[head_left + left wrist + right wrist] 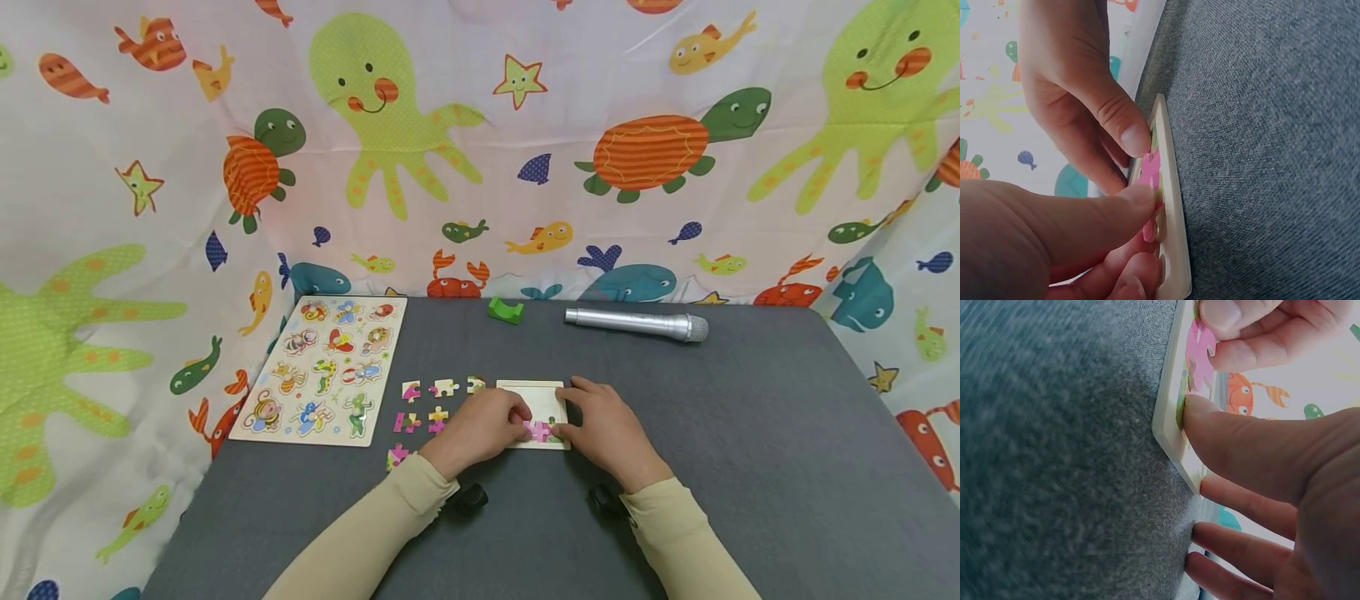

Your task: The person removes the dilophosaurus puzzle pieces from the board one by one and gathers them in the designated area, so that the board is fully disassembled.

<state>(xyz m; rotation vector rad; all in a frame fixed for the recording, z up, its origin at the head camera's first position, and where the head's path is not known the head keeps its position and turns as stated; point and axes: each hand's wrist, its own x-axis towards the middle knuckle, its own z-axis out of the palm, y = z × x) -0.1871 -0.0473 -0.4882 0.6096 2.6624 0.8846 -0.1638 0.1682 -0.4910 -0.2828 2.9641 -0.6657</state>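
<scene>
A small, shallow wooden puzzle tray [531,393] lies on the table between the hands. Pink and green jigsaw pieces [540,430] sit along its near side. My left hand [483,423] reaches in from the left and pinches a pink puzzle piece [1149,230] at the tray, partly hidden by the thumb and fingers. On the opposite side, my right hand [611,429] presses its thumb on a greenish puzzle piece [1180,412] at the tray's corner. Its index finger touches the tray's edge, while the other fingers rest loosely beside it.
Several loose jigsaw pieces [408,422] lie left of the tray. Farther left is an insect-picture puzzle board [345,333]. At the back are a green curved block [506,311] and a silver microphone [633,322]. A patterned cloth [495,125] hangs behind the table.
</scene>
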